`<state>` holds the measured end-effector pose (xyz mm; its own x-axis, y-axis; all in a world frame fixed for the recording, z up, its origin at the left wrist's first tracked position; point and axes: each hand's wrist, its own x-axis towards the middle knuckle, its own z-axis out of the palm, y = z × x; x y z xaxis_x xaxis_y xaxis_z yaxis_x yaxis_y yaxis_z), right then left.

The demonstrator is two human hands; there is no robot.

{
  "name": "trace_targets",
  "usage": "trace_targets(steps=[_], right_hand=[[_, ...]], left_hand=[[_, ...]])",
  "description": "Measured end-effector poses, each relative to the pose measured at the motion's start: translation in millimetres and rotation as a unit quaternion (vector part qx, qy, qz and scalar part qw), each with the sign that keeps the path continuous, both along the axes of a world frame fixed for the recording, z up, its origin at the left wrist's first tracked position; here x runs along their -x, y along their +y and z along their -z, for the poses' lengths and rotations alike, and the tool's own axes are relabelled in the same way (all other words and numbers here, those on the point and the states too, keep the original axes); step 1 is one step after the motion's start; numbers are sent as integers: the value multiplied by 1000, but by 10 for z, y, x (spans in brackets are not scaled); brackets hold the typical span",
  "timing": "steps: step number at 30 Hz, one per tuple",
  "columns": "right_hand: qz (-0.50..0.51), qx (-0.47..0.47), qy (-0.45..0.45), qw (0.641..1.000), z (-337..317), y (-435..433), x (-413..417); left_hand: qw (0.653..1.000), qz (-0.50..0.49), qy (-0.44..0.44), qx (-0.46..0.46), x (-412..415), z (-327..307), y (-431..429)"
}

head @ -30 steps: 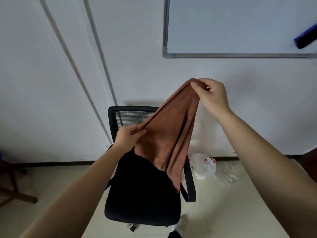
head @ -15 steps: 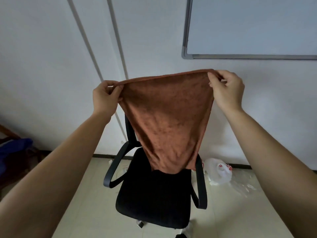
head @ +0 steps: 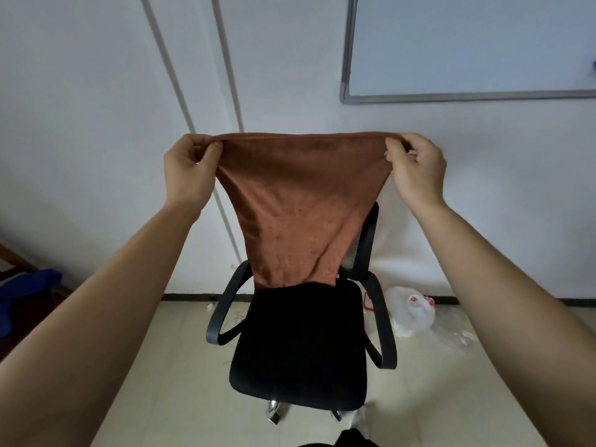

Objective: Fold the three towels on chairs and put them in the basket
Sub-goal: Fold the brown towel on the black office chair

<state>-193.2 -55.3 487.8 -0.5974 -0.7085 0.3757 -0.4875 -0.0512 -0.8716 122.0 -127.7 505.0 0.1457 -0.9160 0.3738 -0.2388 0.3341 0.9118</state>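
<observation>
Brown towel (head: 300, 201), one only, was held spread between two hands, its top corners pinched by the left hand (head: 188, 171) and right hand (head: 416, 169), above one black chair (head: 300, 346).

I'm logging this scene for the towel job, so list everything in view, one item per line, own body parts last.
brown towel: one, rust brown, held up spread out, hanging in front of the chair's back
office chair: one, black, on the floor by the wall
whiteboard: one, white with grey frame, wall, upper right
wall pipes: two, white, running up the wall, left of centre
plastic bag: one, white with red marks, floor right of the chair
blue item: one, blue, far left, unclear what
left hand: one, pinches the towel's top left corner
right hand: one, pinches the top right corner
</observation>
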Motion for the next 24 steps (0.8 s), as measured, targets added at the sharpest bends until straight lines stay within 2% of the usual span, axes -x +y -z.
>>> trace_targets(steps=[6,9,11,18,24], right_hand=[[90,-61,-12,994,472,902,-601],[122,-125,16,985,961,1409,-885],[124,-177,29,976,1366,1736,-1055],[98,-349,57,930,2616,2595,-1419],[45,-492,84,865,3514,3117,-1569]], left_hand=[[998,44,-45,-11,-523,568,804],[992,71,-99,-28,-779,1077,1281],[982,88,-150,-72,-928,1490,1608],[926,132,-287,-206,-1212,2733,2457],[860,149,-360,-329,-1343,3656,3011]])
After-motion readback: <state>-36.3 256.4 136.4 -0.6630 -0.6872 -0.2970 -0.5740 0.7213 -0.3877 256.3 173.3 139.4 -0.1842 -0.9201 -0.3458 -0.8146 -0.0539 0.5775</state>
